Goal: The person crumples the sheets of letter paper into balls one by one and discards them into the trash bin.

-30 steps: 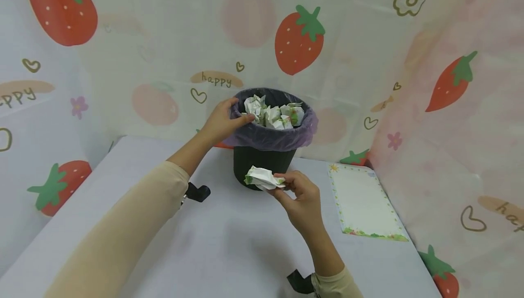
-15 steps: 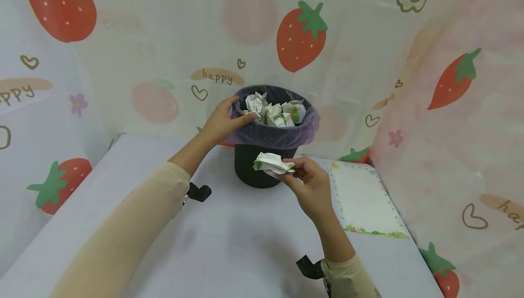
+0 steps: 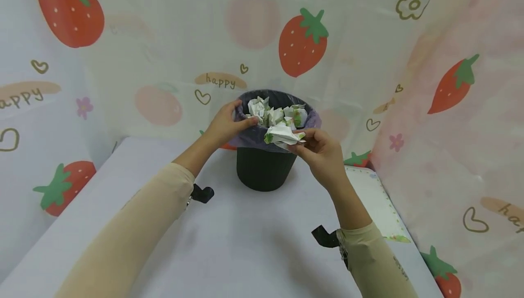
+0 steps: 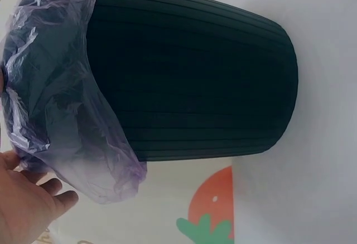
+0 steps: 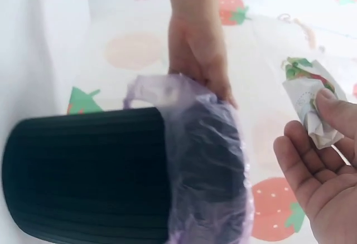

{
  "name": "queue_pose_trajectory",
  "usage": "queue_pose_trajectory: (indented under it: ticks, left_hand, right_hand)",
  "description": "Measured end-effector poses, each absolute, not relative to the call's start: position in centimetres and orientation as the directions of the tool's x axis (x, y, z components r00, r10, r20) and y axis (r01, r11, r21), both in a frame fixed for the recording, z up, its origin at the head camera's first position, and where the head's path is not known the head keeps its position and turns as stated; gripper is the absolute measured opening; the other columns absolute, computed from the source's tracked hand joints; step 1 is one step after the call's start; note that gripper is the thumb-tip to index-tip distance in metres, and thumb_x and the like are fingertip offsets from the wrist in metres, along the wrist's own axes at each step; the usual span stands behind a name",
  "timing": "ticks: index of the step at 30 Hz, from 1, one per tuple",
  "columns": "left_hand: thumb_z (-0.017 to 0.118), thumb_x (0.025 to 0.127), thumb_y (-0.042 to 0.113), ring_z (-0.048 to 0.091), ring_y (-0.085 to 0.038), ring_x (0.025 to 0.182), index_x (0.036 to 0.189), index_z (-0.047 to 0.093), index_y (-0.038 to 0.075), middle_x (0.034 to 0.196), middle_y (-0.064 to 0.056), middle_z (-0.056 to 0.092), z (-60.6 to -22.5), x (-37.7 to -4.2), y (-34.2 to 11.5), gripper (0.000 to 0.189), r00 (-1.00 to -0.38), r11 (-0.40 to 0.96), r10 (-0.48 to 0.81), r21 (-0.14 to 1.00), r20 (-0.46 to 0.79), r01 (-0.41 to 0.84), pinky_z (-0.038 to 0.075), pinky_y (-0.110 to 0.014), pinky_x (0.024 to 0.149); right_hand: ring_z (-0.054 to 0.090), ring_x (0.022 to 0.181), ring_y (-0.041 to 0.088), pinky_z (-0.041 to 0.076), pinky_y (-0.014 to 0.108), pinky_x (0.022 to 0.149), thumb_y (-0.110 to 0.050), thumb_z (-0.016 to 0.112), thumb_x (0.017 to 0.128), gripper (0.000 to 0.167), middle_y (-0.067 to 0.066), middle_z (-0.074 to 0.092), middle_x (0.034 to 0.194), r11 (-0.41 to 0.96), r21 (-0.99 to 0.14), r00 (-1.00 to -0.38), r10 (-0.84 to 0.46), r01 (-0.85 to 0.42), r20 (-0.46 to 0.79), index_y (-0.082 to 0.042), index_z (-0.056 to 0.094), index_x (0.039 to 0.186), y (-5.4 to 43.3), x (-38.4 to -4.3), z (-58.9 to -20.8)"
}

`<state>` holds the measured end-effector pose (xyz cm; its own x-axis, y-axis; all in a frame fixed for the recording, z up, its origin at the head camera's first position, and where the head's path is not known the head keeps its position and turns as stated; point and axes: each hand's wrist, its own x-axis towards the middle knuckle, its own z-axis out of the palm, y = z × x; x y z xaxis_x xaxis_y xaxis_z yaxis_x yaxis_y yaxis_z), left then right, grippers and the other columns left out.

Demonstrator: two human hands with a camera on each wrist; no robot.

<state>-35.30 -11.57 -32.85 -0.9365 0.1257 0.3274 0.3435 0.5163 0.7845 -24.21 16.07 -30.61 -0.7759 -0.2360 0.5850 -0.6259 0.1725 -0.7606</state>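
Note:
A black trash can (image 3: 266, 168) stands upright on the table, lined with a translucent purple bag (image 4: 56, 77) folded over its rim. Several crumpled white paper balls (image 3: 259, 106) fill its top. My left hand (image 3: 226, 123) grips the can's left rim, thumb over the edge; in the left wrist view some fingers (image 4: 66, 199) hang loose beneath the bag. With thumb and fingers my right hand (image 3: 325, 157) pinches another crumpled paper (image 3: 284, 134), white with green and red print. In the head view it overlaps the can's front rim; the right wrist view shows this paper (image 5: 312, 102) apart from the can.
A white sheet with a printed floral border (image 3: 368, 189) lies at the table's right, partly hidden by my right arm. A strawberry-patterned backdrop (image 3: 184, 25) rises behind and beside the white table (image 3: 245, 243). Black straps (image 3: 325, 236) hang at both wrists.
My right hand has risen and moved right and forward with the crumpled paper, from in front of the can's body to its rim. My left hand stays on the rim.

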Motion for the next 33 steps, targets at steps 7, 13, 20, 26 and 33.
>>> queue_pose_trajectory:
  ticks: [7, 13, 20, 26, 33]
  left_hand:
    - [0.075, 0.089, 0.055, 0.027, -0.032, 0.154, 0.160, 0.031, 0.004, 0.165, -0.017, 0.032, -32.6, -35.0, -11.7, 0.098, -0.942, 0.527, 0.132, 0.783, 0.310, 0.331, 0.023, -0.048, 0.126]
    - [0.072, 0.088, 0.060, 0.026, -0.031, 0.155, 0.161, 0.029, 0.008, 0.166, -0.015, 0.030, -32.3, -34.9, -11.8, 0.100, -0.945, 0.533, 0.148, 0.781, 0.292, 0.325, 0.025, -0.050, 0.125]
    - [0.073, 0.088, 0.059, 0.026, -0.031, 0.154, 0.161, 0.030, 0.007, 0.166, -0.015, 0.030, -32.5, -34.7, -11.7, 0.099, -0.948, 0.523, 0.145, 0.791, 0.283, 0.316, 0.024, -0.048, 0.126]
    - [0.072, 0.088, 0.060, 0.026, -0.030, 0.155, 0.161, 0.029, 0.007, 0.166, -0.014, 0.030, -32.5, -34.7, -11.7, 0.100, -0.945, 0.517, 0.154, 0.791, 0.289, 0.327, 0.024, -0.047, 0.126]
    - [0.071, 0.088, 0.061, 0.025, -0.030, 0.155, 0.161, 0.028, 0.009, 0.167, -0.014, 0.029, -32.3, -34.6, -12.0, 0.100, -0.947, 0.530, 0.161, 0.785, 0.278, 0.320, 0.024, -0.048, 0.126]
  right_hand:
    - [0.069, 0.087, 0.015, 0.059, 0.020, 0.076, 0.000, 0.076, 0.090, 0.028, 0.013, 0.071, 0.111, 0.257, -0.755, -0.794, -0.282, -0.603, 0.538, 0.003, 0.068, 0.117, 16.2, -26.5, -27.4]
    - [0.070, 0.092, 0.015, 0.059, 0.021, 0.078, -0.004, 0.076, 0.092, 0.033, 0.014, 0.071, 0.114, 0.318, -0.777, -0.833, -0.318, -0.543, 0.452, -0.001, 0.068, 0.124, 16.0, -29.0, -24.1]
    - [0.067, 0.094, 0.017, 0.057, 0.021, 0.080, -0.004, 0.068, 0.098, 0.031, 0.015, 0.068, 0.114, 0.418, -0.764, -0.864, -0.344, -0.491, 0.367, 0.001, 0.065, 0.128, 15.7, -33.1, -21.3]
    - [0.065, 0.104, 0.023, 0.056, 0.035, 0.095, -0.012, 0.064, 0.102, 0.034, 0.015, 0.065, 0.118, 0.554, -0.696, -0.888, -0.334, -0.456, 0.317, 0.001, 0.060, 0.133, 16.0, -36.4, -19.6]
    - [0.063, 0.116, 0.034, 0.051, 0.044, 0.104, -0.023, 0.070, 0.099, 0.054, 0.020, 0.059, 0.136, 0.671, -0.648, -0.932, -0.282, -0.360, 0.226, 0.000, 0.050, 0.145, 15.9, -39.0, -17.7]
